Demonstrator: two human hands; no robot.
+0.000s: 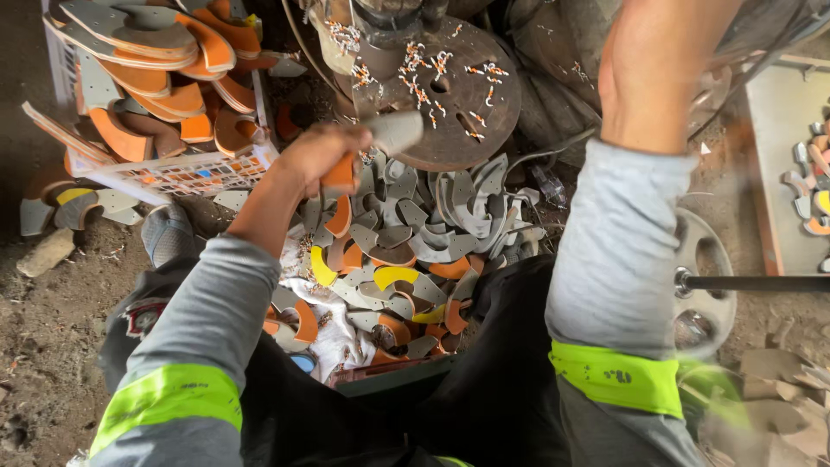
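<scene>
Left hand (324,156) pinches a grey-and-orange cutout (380,138) right at the press plate (458,95), handy above the pile (406,259) of cut pieces. Right hand (644,78) reaches up out of frame, so can't tell its grip. Crate (173,173) sits beside.

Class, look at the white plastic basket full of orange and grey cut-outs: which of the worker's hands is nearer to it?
Left. The left hand, holding a grey-and-orange piece, is just right of the basket. The right hand is raised far across, at the frame's upper right.
</scene>
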